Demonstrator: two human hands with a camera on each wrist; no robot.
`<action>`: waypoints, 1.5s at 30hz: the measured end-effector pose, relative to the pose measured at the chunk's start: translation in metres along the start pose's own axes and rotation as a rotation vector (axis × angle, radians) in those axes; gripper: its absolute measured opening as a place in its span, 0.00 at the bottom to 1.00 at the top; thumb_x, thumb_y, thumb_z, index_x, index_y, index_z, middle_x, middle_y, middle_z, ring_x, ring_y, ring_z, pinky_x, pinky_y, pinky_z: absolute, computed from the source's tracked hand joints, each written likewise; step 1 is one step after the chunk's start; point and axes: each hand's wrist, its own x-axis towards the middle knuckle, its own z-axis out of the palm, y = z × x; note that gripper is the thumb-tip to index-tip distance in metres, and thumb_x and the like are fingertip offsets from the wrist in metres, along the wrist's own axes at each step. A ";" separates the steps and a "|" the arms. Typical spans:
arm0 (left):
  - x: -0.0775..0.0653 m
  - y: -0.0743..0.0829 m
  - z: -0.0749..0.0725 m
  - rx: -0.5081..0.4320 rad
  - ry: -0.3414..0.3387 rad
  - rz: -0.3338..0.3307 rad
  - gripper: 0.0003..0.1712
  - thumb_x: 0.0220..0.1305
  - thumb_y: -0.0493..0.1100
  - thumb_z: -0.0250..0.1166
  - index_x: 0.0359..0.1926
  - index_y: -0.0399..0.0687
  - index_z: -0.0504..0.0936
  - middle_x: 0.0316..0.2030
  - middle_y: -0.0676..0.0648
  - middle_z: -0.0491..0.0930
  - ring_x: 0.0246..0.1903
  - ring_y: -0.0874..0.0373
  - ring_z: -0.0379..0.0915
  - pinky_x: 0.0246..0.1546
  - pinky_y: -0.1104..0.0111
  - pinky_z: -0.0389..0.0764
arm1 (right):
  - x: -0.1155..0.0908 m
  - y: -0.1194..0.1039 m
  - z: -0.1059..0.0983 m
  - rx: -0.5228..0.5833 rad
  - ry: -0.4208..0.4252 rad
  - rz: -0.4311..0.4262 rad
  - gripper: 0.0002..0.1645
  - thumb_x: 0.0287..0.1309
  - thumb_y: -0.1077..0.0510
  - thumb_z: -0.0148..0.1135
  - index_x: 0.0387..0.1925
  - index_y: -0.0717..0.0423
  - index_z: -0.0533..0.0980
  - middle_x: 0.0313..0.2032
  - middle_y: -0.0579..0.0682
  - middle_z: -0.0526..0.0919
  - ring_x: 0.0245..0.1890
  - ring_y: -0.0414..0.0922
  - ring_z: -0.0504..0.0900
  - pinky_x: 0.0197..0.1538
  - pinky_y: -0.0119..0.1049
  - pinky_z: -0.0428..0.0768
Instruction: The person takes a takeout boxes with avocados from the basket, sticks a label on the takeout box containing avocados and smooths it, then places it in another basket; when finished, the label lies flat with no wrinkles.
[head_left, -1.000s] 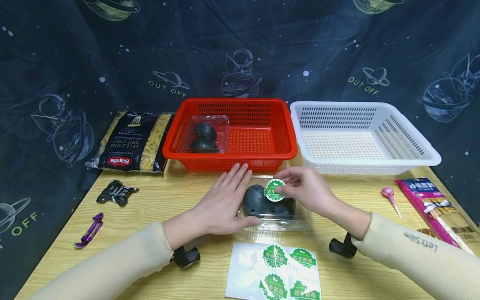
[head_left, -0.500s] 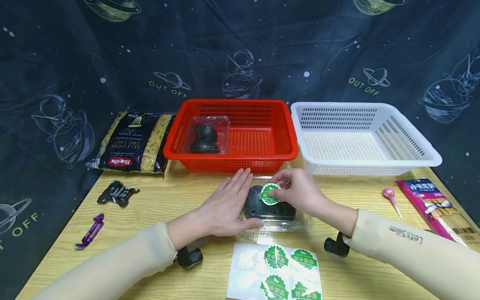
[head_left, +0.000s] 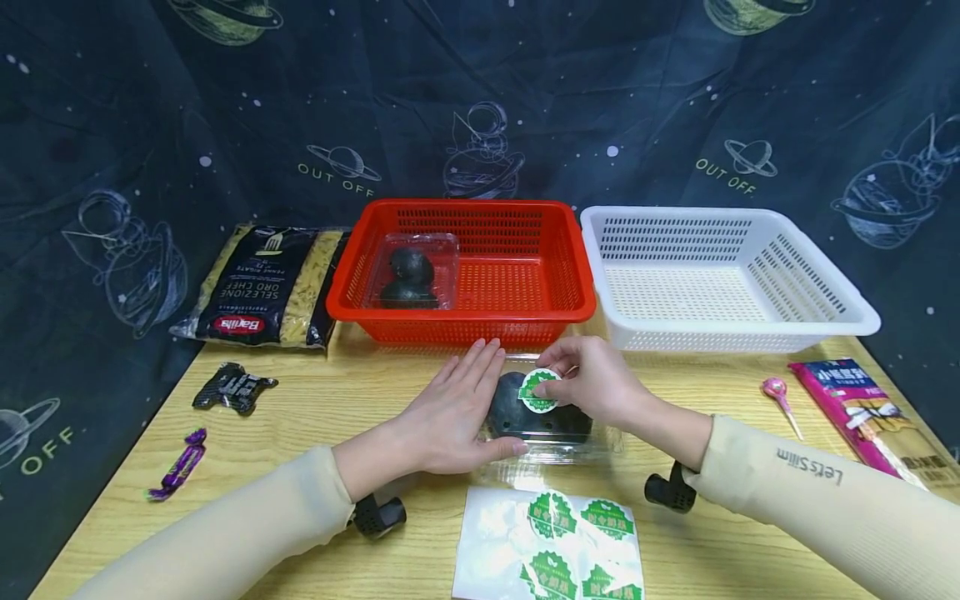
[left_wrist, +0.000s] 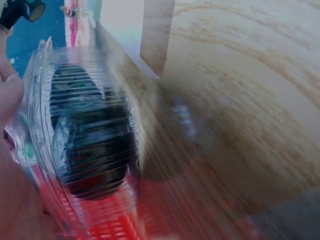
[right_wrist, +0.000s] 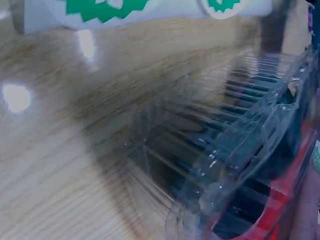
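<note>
A clear plastic clamshell box point(head_left: 609, 448) sits closed on the table, with dark, rounded avocado-like fruits point(head_left: 506, 412) inside. My left hand point(head_left: 446, 421) rests over its left side, fingers straight and thumb along the near edge. Over the lid, my right hand point(head_left: 603, 385) pinches a round green and white sticker point(head_left: 534, 393) between thumb and fingers. The sticker overlaps the lid above the fruits. In the left wrist view, the box's ribbed side point(left_wrist: 90, 130) stands beside the hand; the right wrist view shows its near corner point(right_wrist: 200, 165).
In front lies a sheet of green stickers point(head_left: 495, 542). Behind stand a red basket point(head_left: 465, 315) bearing another fruit box point(head_left: 442, 250), and a white basket point(head_left: 735, 325). Around are a pasta bag point(head_left: 258, 283), wrapped sweets point(head_left: 180, 467), a lollipop point(head_left: 776, 388) and a pink packet point(head_left: 862, 408).
The right hand has moved slightly left and down with the sticker, then stayed nearly still. My left hand has shifted a little right and toward me along the box.
</note>
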 end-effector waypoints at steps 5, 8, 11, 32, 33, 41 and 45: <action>0.000 0.000 0.000 -0.003 0.003 0.003 0.64 0.54 0.82 0.41 0.74 0.39 0.42 0.75 0.43 0.36 0.73 0.48 0.29 0.70 0.52 0.44 | 0.001 0.000 0.000 0.004 -0.024 0.021 0.16 0.44 0.64 0.75 0.37 0.62 0.80 0.25 0.48 0.80 0.24 0.41 0.78 0.28 0.33 0.78; -0.001 0.000 0.000 0.001 0.002 0.006 0.64 0.55 0.82 0.41 0.74 0.38 0.42 0.75 0.43 0.37 0.73 0.48 0.29 0.70 0.51 0.44 | 0.001 -0.001 0.002 -0.069 -0.016 0.022 0.18 0.43 0.62 0.76 0.38 0.60 0.80 0.25 0.47 0.80 0.24 0.40 0.77 0.29 0.33 0.77; -0.001 0.000 0.000 0.006 -0.002 0.008 0.64 0.54 0.82 0.40 0.74 0.39 0.42 0.75 0.43 0.36 0.73 0.48 0.29 0.70 0.51 0.45 | 0.001 -0.003 0.004 -0.159 0.004 0.011 0.20 0.42 0.60 0.77 0.39 0.58 0.80 0.25 0.45 0.81 0.25 0.39 0.78 0.31 0.33 0.78; 0.001 0.001 0.001 -0.015 -0.015 0.005 0.63 0.55 0.82 0.41 0.74 0.40 0.41 0.75 0.44 0.35 0.73 0.49 0.28 0.70 0.51 0.44 | -0.002 -0.001 0.007 -0.275 0.036 -0.036 0.21 0.43 0.60 0.76 0.42 0.57 0.79 0.27 0.45 0.82 0.27 0.38 0.79 0.35 0.34 0.79; 0.001 0.001 0.001 -0.017 -0.013 0.005 0.63 0.55 0.81 0.42 0.74 0.40 0.41 0.75 0.44 0.35 0.73 0.49 0.28 0.70 0.51 0.44 | -0.003 -0.001 0.006 -0.267 0.032 -0.046 0.21 0.43 0.60 0.76 0.42 0.57 0.79 0.28 0.45 0.82 0.28 0.38 0.79 0.35 0.34 0.80; 0.000 0.000 0.001 -0.023 -0.004 0.009 0.63 0.55 0.81 0.43 0.74 0.39 0.40 0.75 0.43 0.35 0.73 0.48 0.29 0.70 0.50 0.44 | -0.008 0.011 -0.002 -0.266 0.000 -0.222 0.19 0.46 0.64 0.74 0.43 0.59 0.82 0.33 0.47 0.83 0.30 0.38 0.80 0.36 0.30 0.81; 0.000 0.000 0.001 -0.021 -0.004 0.013 0.63 0.55 0.81 0.42 0.74 0.39 0.39 0.75 0.43 0.34 0.73 0.48 0.29 0.70 0.50 0.44 | -0.010 0.015 -0.005 -0.311 -0.014 -0.272 0.20 0.47 0.64 0.73 0.45 0.58 0.82 0.35 0.48 0.82 0.32 0.40 0.78 0.36 0.31 0.80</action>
